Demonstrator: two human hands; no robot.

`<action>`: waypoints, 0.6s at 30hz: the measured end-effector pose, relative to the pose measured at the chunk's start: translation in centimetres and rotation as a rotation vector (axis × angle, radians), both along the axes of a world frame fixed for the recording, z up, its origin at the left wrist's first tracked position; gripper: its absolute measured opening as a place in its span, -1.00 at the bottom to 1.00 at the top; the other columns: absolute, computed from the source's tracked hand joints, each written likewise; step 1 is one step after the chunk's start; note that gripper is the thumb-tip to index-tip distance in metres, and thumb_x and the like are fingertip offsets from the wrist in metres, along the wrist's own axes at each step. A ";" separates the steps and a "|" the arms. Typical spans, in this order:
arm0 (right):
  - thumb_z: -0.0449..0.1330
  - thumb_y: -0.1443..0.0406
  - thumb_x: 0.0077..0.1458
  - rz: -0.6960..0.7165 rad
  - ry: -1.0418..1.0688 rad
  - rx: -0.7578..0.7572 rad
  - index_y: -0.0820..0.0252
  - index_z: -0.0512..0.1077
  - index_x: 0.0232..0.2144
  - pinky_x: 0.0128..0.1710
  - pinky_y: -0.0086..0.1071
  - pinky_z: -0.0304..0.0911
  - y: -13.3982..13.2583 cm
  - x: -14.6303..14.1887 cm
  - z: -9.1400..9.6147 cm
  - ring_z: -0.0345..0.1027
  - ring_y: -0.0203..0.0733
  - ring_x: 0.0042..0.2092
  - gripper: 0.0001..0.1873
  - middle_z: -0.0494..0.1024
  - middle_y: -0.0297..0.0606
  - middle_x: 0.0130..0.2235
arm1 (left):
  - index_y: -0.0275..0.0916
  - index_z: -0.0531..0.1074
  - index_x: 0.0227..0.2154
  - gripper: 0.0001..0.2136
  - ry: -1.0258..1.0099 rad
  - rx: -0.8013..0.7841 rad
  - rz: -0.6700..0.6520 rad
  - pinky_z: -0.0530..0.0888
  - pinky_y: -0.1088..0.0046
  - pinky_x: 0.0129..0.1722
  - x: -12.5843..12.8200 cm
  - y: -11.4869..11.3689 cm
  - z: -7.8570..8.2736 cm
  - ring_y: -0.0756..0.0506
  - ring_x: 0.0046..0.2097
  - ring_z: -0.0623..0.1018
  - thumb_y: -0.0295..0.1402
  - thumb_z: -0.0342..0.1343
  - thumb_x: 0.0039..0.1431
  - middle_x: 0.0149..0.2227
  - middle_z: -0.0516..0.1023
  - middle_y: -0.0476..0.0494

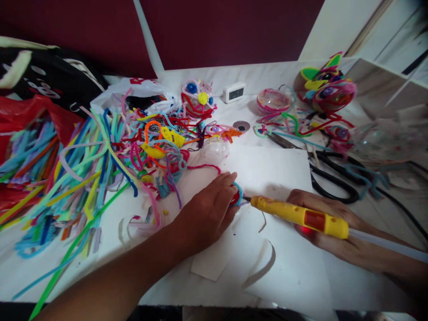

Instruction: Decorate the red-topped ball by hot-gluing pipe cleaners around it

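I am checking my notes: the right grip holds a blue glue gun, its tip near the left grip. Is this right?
The colour is wrong: the head view shows a yellow glue gun. The right grip holds it, its tip near the left grip.

At four o'clock, the glue gun (297, 215) is smooth, hard-looking plastic — pipe cleaners (107, 141) toward nine, fuzzy; at three, matt paper (272, 171).

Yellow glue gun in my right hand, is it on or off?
Apparently on: a red light glows beneath the yellow glue gun, against your right hand.
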State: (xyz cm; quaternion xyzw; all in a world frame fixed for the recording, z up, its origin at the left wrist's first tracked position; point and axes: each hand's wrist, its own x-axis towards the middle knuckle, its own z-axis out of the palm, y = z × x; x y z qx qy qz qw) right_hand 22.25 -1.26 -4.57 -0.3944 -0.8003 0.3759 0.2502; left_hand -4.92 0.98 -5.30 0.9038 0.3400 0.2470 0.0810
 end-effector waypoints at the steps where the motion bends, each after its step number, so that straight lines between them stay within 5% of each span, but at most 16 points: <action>1: 0.07 0.21 0.17 0.007 -0.014 0.003 0.05 0.30 -0.35 -0.52 -0.33 0.18 0.0 0.1 0.0 0.22 -0.28 -0.51 -0.92 0.31 -0.38 -0.46 | -0.35 0.20 -0.06 -0.78 0.000 -0.003 0.003 0.41 0.15 0.15 0.0 0.0 0.0 -0.24 0.24 0.31 -0.46 -0.04 0.26 0.16 0.31 -0.48; 18: 0.08 0.38 0.11 0.002 -0.200 0.143 0.06 0.26 -0.36 -0.56 -0.44 0.15 -0.3 0.4 -1.0 0.24 -0.37 -0.52 -0.91 0.34 -0.45 -0.46 | -0.38 0.21 -0.06 -0.79 -0.006 -0.006 -0.008 0.40 0.12 0.15 0.0 0.0 0.1 -0.26 0.24 0.30 -0.47 -0.05 0.26 0.15 0.31 -0.51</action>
